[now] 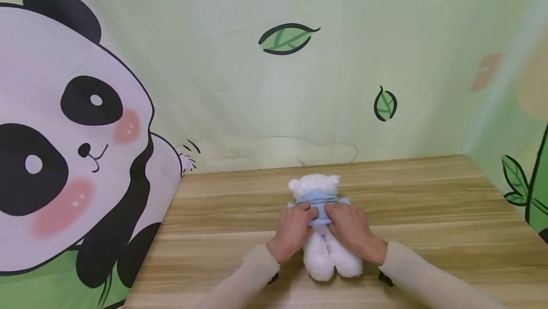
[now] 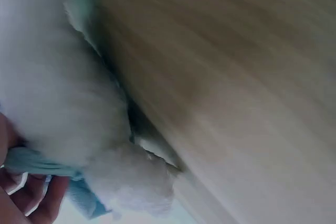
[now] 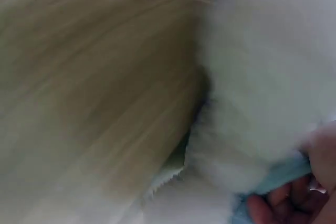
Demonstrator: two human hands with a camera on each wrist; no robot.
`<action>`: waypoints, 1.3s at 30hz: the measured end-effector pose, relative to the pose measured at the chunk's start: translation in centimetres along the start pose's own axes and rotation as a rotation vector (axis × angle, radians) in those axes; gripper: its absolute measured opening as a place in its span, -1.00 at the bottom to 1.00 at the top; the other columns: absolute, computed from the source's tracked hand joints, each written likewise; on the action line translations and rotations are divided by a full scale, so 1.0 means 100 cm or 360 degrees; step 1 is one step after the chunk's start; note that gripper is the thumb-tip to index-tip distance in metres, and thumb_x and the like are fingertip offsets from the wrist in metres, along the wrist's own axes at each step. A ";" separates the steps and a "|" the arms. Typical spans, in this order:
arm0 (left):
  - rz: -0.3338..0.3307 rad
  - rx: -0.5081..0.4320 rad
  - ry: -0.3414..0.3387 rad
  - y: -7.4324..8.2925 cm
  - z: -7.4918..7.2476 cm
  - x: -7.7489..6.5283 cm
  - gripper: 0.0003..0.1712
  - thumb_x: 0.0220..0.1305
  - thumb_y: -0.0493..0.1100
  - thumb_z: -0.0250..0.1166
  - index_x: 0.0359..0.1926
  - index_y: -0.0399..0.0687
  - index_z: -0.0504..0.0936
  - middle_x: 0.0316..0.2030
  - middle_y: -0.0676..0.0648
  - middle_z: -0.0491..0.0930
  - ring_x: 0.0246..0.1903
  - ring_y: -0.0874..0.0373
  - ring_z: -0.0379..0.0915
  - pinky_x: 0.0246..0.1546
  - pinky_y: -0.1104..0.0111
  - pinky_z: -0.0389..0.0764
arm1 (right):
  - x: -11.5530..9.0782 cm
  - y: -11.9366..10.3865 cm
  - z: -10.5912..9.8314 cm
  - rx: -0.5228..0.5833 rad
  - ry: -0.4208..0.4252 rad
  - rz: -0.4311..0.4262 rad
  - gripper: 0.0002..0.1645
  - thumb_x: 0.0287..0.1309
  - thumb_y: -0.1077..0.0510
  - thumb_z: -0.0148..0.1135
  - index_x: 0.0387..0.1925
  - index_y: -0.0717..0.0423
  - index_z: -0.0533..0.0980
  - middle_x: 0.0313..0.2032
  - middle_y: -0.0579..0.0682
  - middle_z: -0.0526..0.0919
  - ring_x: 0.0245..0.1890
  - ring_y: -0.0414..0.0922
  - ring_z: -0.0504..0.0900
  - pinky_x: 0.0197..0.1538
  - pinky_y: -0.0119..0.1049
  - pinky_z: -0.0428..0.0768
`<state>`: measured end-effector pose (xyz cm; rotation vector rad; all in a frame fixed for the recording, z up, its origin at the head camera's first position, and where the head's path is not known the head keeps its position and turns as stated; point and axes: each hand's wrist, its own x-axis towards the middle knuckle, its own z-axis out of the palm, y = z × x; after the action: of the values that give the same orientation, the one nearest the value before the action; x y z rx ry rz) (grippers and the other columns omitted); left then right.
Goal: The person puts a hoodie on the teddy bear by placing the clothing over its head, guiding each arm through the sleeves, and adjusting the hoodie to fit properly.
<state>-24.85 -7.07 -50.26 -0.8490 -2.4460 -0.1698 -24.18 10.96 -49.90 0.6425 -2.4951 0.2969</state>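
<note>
Toy bear [image 1: 320, 233], white and fluffy, lying flat on a wooden table [image 1: 214, 233] toward five o'clock of the head view; no face shows on the visible side. Its long axis runs from the head [image 1: 317, 185] near half past eleven to the two legs [image 1: 318, 259] near half past five. A blue shirt [image 1: 322, 210] covers the upper body, its lower edge at the waist.

Key relation: the grips flank this axis, the left hand [image 1: 293, 229] at eight o'clock of the shirt and the right hand [image 1: 353, 230] at four. The head lies beyond both grips toward twelve; the legs extend back between the wrists. Neither hand is clearly nearer the bear; both touch it at the shirt.

Both hands are curled on the cloth, each pinching its own side of the lower edge. The left wrist view shows bent fingers [image 2: 52, 198] hooked at the blue cloth toward seven o'clock; the right wrist view, partly blurred, shows the same toward five.

Surroundings: pale sleeves [image 1: 250, 273] on both arms; a green backdrop [image 1: 205, 71] with a printed panda [image 1: 98, 152] at nine o'clock.
</note>
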 end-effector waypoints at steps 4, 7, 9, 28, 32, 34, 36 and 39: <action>-0.0041 -0.0060 -0.0039 -0.003 -0.003 -0.005 -0.77 0.00 -0.31 0.36 -0.44 0.09 0.49 -0.45 0.10 0.50 -0.47 0.19 0.53 -0.53 0.40 0.49 | -0.004 0.003 -0.001 0.0022 0.0007 -0.0076 -0.65 -0.15 0.24 0.41 -0.62 -0.02 0.33 -0.67 -0.15 0.36 -0.68 -0.18 0.33 -0.64 -0.36 0.20; -0.0044 -0.0156 -0.0118 -0.003 -0.011 -0.009 -0.84 0.08 -0.15 0.40 -0.34 0.09 0.56 -0.40 0.11 0.53 -0.39 0.21 0.52 -0.41 0.41 0.54 | -0.009 0.003 -0.007 0.0004 -0.0013 -0.0131 -0.71 -0.16 0.09 0.47 -0.56 -0.01 0.45 -0.59 -0.15 0.43 -0.60 -0.19 0.40 -0.59 -0.36 0.30; -0.0048 -0.0201 -0.0167 -0.002 -0.015 -0.011 -0.81 0.09 -0.06 0.41 -0.32 0.08 0.57 -0.39 0.12 0.52 -0.37 0.23 0.49 -0.36 0.43 0.53 | -0.012 0.001 -0.010 -0.0030 -0.0032 -0.0147 -0.66 -0.19 -0.02 0.51 -0.53 0.00 0.49 -0.54 -0.14 0.47 -0.55 -0.18 0.46 -0.56 -0.34 0.35; -0.0092 -0.0187 -0.0067 0.000 0.003 -0.007 -0.77 0.11 -0.33 0.29 -0.43 0.03 0.41 -0.49 0.08 0.46 -0.48 0.20 0.48 -0.50 0.45 0.46 | -0.004 -0.005 0.020 -0.0083 0.0062 -0.0211 -0.71 -0.20 0.31 0.34 -0.65 0.06 0.35 -0.70 -0.04 0.47 -0.67 -0.03 0.49 -0.63 -0.20 0.37; -0.0074 -0.0235 -0.0073 -0.006 0.004 -0.013 -0.83 0.13 -0.27 0.35 -0.38 0.07 0.51 -0.39 0.11 0.49 -0.37 0.25 0.47 -0.33 0.49 0.50 | -0.004 -0.004 0.018 -0.0119 0.0006 -0.0187 -0.67 -0.19 0.22 0.42 -0.65 0.04 0.35 -0.69 -0.05 0.46 -0.69 -0.05 0.47 -0.67 -0.23 0.33; -0.0047 -0.0226 -0.0104 -0.008 0.002 -0.016 -0.88 0.15 -0.21 0.37 -0.36 0.08 0.58 -0.36 0.13 0.52 -0.34 0.27 0.48 -0.29 0.49 0.52 | -0.007 -0.005 0.013 -0.0123 -0.0016 -0.0195 -0.64 -0.18 0.15 0.46 -0.65 0.03 0.36 -0.67 -0.07 0.45 -0.66 -0.07 0.47 -0.66 -0.24 0.34; -0.0003 -0.0210 -0.0148 -0.009 -0.002 -0.019 -0.93 0.17 -0.14 0.39 -0.35 0.08 0.63 -0.35 0.14 0.55 -0.33 0.28 0.50 -0.27 0.49 0.53 | -0.011 -0.006 0.008 -0.0104 -0.0034 -0.0207 -0.63 -0.15 0.07 0.46 -0.65 0.01 0.37 -0.63 -0.08 0.43 -0.62 -0.10 0.47 -0.64 -0.27 0.35; 0.0060 -0.0197 -0.0225 -0.012 -0.009 -0.022 -0.95 0.20 -0.08 0.38 -0.33 0.09 0.68 -0.35 0.15 0.58 -0.31 0.29 0.52 -0.25 0.49 0.54 | -0.019 -0.008 -0.001 -0.0038 -0.0061 -0.0243 -0.71 -0.06 0.04 0.42 -0.66 0.00 0.47 -0.55 -0.11 0.46 -0.54 -0.13 0.49 -0.62 -0.31 0.39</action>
<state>-23.75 -9.49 -50.62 -0.9906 -2.5704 -0.2573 -22.32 10.99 -50.83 0.8307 -2.4651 0.1993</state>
